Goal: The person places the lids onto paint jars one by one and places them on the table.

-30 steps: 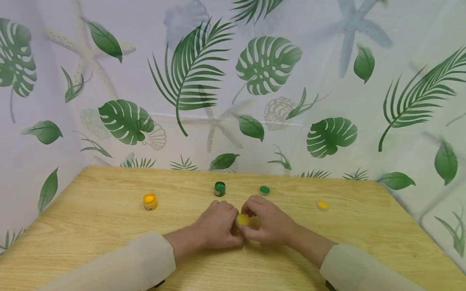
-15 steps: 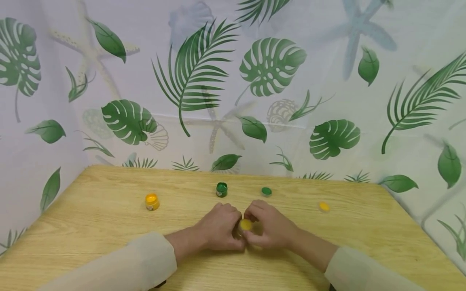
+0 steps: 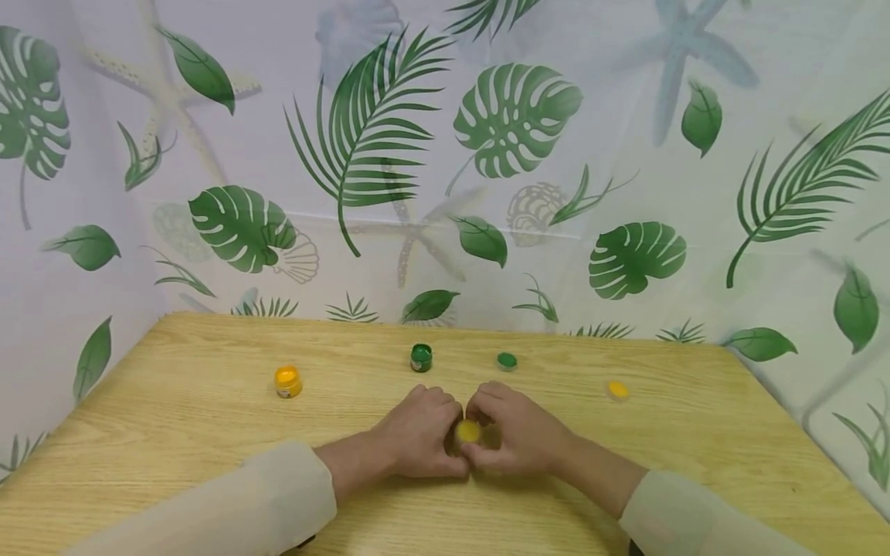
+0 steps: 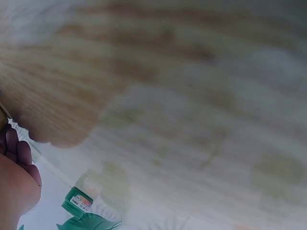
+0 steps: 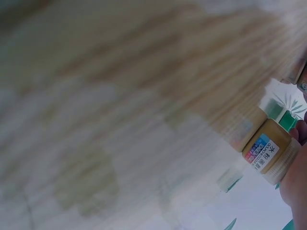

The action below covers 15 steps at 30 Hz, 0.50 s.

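A small ochre gouache paint jar (image 3: 469,431) is standing upright low in the head frame's centre, wearing a translucent lid (image 5: 284,164) and showing its printed label (image 5: 261,152) at the right-wrist frame's right

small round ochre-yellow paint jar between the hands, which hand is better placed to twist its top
Probably the right hand: it curls round the top of the jar, while the left hand seems to steady its side.

The ochre jar (image 5: 271,147) looks smooth plastic, the wood-grained tabletop (image 3: 174,432) faintly glossy.
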Each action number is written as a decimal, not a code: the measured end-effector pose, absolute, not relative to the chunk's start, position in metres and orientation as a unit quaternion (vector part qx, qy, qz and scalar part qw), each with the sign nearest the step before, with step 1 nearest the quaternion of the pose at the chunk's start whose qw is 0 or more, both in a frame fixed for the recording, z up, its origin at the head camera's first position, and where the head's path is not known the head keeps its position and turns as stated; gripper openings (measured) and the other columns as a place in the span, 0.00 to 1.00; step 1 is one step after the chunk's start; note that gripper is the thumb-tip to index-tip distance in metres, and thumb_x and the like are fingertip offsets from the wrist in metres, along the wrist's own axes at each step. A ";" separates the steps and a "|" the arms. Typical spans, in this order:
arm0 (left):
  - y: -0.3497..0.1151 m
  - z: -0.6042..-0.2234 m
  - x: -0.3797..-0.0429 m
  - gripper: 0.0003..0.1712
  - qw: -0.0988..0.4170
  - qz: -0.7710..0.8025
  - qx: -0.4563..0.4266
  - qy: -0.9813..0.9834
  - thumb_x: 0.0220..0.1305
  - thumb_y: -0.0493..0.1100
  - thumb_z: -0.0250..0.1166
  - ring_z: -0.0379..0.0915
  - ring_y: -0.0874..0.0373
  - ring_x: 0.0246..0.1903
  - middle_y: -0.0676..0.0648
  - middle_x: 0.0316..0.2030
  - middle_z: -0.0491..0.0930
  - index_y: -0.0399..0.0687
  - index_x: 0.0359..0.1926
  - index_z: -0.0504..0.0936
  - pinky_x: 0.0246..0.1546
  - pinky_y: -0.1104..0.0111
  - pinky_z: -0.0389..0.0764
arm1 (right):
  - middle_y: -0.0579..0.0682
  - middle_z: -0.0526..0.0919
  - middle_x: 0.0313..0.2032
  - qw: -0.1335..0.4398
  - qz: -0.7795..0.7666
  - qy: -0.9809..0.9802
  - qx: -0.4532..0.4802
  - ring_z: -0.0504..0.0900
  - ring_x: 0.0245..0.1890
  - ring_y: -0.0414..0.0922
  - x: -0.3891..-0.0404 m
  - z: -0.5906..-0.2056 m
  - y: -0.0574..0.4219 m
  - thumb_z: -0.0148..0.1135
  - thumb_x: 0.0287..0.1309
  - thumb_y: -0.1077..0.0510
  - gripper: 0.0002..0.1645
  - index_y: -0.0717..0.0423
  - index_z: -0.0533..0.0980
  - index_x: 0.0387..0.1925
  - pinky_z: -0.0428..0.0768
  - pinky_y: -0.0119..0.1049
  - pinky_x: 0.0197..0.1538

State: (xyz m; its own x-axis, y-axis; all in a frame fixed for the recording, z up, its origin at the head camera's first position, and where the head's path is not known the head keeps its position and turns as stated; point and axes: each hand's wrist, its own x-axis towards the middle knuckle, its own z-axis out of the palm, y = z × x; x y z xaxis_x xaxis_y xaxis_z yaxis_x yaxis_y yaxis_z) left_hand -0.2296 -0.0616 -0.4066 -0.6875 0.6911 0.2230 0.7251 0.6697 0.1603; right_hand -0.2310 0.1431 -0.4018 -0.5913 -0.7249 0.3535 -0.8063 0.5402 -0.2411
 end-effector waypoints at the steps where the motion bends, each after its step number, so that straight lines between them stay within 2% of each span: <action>1: -0.062 -0.407 -0.229 0.17 0.069 -0.119 -0.390 -0.910 0.47 0.60 0.70 0.62 0.66 0.25 0.62 0.20 0.68 0.57 0.25 0.75 0.32 0.73 0.61 | 0.37 0.73 0.32 0.109 0.191 -0.871 0.440 0.71 0.34 0.34 -0.230 -0.403 0.143 0.69 0.51 0.48 0.14 0.47 0.74 0.35 0.76 0.29 0.40; 10: -0.070 -0.405 -0.228 0.16 0.066 -0.116 -0.397 -0.908 0.49 0.59 0.69 0.62 0.67 0.27 0.62 0.22 0.68 0.56 0.27 0.75 0.32 0.73 0.62 | 0.39 0.74 0.32 0.117 0.201 -0.860 0.455 0.71 0.34 0.35 -0.231 -0.402 0.136 0.68 0.55 0.48 0.12 0.48 0.75 0.34 0.75 0.28 0.40; 15: -0.066 -0.411 -0.229 0.13 0.068 -0.155 -0.410 -0.896 0.50 0.57 0.66 0.62 0.67 0.26 0.62 0.21 0.68 0.55 0.27 0.76 0.31 0.74 0.63 | 0.37 0.75 0.34 0.101 0.220 -0.849 0.469 0.73 0.36 0.33 -0.232 -0.408 0.143 0.67 0.52 0.53 0.12 0.48 0.75 0.37 0.77 0.28 0.43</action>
State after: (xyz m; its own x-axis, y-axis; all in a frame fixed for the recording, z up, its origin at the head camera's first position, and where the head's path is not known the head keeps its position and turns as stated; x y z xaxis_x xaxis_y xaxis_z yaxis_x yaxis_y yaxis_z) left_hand -0.2285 -0.0662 -0.4108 -0.6547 0.7139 0.2484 0.7559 0.6158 0.2225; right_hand -0.2325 0.1426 -0.4080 -0.5400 -0.7517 0.3787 -0.8409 0.4634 -0.2795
